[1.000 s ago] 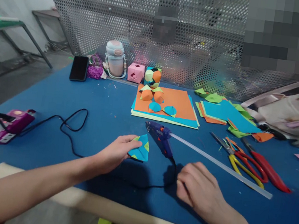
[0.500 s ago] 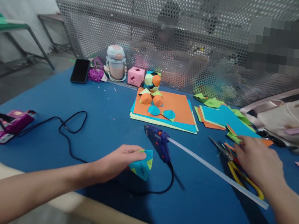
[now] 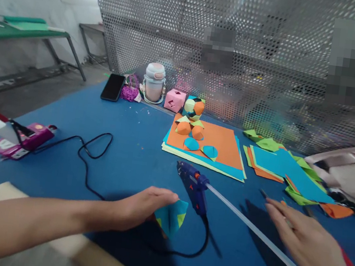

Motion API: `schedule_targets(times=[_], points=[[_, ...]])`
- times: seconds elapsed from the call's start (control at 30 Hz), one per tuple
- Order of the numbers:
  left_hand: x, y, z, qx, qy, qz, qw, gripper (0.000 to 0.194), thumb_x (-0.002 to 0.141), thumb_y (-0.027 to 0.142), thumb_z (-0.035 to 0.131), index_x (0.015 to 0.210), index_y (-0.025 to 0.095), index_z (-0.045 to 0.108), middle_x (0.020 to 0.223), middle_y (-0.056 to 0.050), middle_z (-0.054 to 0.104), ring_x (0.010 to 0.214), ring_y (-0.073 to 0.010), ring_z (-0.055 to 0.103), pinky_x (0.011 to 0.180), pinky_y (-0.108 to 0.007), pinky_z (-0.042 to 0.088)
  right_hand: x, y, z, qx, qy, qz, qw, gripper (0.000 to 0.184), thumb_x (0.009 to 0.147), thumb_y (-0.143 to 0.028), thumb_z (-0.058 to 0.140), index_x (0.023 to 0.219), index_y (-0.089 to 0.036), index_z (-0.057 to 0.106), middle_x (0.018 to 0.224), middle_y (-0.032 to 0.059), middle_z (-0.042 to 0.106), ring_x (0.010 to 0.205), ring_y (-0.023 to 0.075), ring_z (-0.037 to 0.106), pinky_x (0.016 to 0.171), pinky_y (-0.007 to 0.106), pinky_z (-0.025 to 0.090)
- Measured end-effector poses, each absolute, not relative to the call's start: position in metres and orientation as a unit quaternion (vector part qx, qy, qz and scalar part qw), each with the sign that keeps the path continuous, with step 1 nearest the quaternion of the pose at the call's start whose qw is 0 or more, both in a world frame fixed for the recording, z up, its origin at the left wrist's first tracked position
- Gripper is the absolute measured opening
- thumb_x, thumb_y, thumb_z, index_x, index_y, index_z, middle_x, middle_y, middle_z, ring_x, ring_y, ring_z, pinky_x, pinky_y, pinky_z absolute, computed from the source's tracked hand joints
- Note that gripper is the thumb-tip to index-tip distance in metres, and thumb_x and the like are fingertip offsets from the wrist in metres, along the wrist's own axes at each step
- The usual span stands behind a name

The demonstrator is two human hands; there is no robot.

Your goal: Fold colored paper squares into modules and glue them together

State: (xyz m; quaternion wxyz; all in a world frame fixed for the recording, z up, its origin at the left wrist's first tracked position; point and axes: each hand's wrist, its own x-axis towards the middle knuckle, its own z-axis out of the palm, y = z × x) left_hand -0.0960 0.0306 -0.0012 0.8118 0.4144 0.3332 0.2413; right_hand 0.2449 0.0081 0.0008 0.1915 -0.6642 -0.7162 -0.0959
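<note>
L hand (image 3: 145, 207) is pinching folded blue paper (image 3: 171, 219) nr glue gun (image 3: 193, 188); R hand (image 3: 308, 244) is curling its fingers, can't tell if it's gripping smth.

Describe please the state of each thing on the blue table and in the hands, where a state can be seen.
Left hand: closed on the folded paper
Folded paper: creased, held off the sheets
Right hand: over a mostly hidden tool; grip unclear
Glue gun: lying down, cord attached
Glue stick: inserted in gun's rear
Phone: screen dark
Bottle: upright, lid on
Orange sheet: flat, atop others
</note>
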Motion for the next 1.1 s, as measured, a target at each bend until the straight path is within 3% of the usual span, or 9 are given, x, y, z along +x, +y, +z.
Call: schedule_targets(times=[0.07, 0.13, 0.23, 0.4, 0.67, 0.9, 1.1], points=[[-0.095, 0.03, 0.0, 0.409, 0.342, 0.237, 0.812, 0.04, 0.08, 0.048, 0.052, 0.074, 0.01, 0.061, 0.065, -0.004, 0.059, 0.057, -0.0125, 0.056, 0.054, -0.025, 0.05, 0.218, 0.008, 0.002, -0.636, -0.743, 0.013, 0.206, 0.04, 0.081, -0.052, 0.043, 0.097, -0.022, 0.064, 0.098, 0.0065, 0.07, 0.09, 0.0249, 0.065, 0.08, 0.035, 0.05], [-0.093, 0.029, 0.002, 0.407, 0.348, 0.229, 0.813, 0.04, 0.078, 0.049, 0.054, 0.074, 0.01, 0.06, 0.064, -0.004, 0.059, 0.057, -0.0128, 0.056, 0.054, -0.025, 0.05, 0.19, 0.01, 0.005, -0.627, -0.746, 0.132, 0.183, 0.037, 0.082, -0.049, 0.045, 0.103, -0.023, 0.062, 0.095, 0.0051, 0.07, 0.081, 0.0215, 0.066, 0.069, 0.031, 0.052], [-0.092, 0.027, 0.003, 0.416, 0.358, 0.213, 0.809, 0.041, 0.075, 0.051, 0.056, 0.076, 0.011, 0.06, 0.063, -0.002, 0.059, 0.054, -0.0125, 0.055, 0.054, -0.026, 0.049, 0.155, 0.019, 0.007, -0.639, -0.721, 0.214, 0.163, 0.044, 0.078, -0.048, 0.051, 0.113, -0.022, 0.055, 0.087, 0.0046, 0.069, 0.074, 0.0206, 0.065, 0.066, 0.031, 0.052], [-0.094, 0.023, 0.008, 0.494, 0.381, 0.186, 0.76, 0.045, 0.074, 0.056, 0.054, 0.079, 0.012, 0.062, 0.067, -0.002, 0.06, 0.062, -0.0134, 0.056, 0.063, -0.026, 0.046, 0.125, 0.036, -0.007, -0.6, -0.756, 0.191, 0.181, 0.043, 0.074, -0.052, 0.054, 0.101, -0.019, 0.059, 0.085, 0.0076, 0.066, 0.072, 0.0228, 0.062, 0.064, 0.034, 0.049], [-0.101, 0.023, 0.016, 0.565, 0.374, 0.148, 0.72, 0.049, 0.078, 0.056, 0.049, 0.089, 0.012, 0.067, 0.084, -0.005, 0.065, 0.078, -0.015, 0.056, 0.077, -0.027, 0.043, 0.093, 0.05, -0.026, -0.609, -0.761, 0.104, 0.198, 0.031, 0.08, -0.043, 0.048, 0.089, -0.019, 0.066, 0.084, 0.0079, 0.068, 0.078, 0.0259, 0.061, 0.074, 0.037, 0.044], [-0.107, 0.019, 0.02, 0.594, 0.346, 0.133, 0.714, 0.057, 0.077, 0.062, 0.047, 0.092, 0.012, 0.068, 0.089, -0.007, 0.067, 0.083, -0.0169, 0.059, 0.08, -0.028, 0.045, 0.044, 0.074, -0.012, -0.553, -0.796, 0.112, 0.218, 0.023, 0.082, -0.033, 0.047, 0.082, -0.02, 0.066, 0.075, 0.0049, 0.067, 0.073, 0.0216, 0.058, 0.069, 0.032, 0.041], [-0.114, 0.023, 0.029, 0.619, 0.338, 0.147, 0.693, 0.057, 0.081, 0.06, 0.042, 0.096, 0.011, 0.067, 0.096, -0.009, 0.067, 0.09, -0.0184, 0.059, 0.085, -0.028, 0.044, 0.012, 0.094, -0.008, -0.522, -0.811, 0.142, 0.221, 0.021, 0.083, -0.032, 0.047, 0.087, -0.02, 0.065, 0.083, 0.0044, 0.068, 0.075, 0.0202, 0.059, 0.073, 0.031, 0.042]])
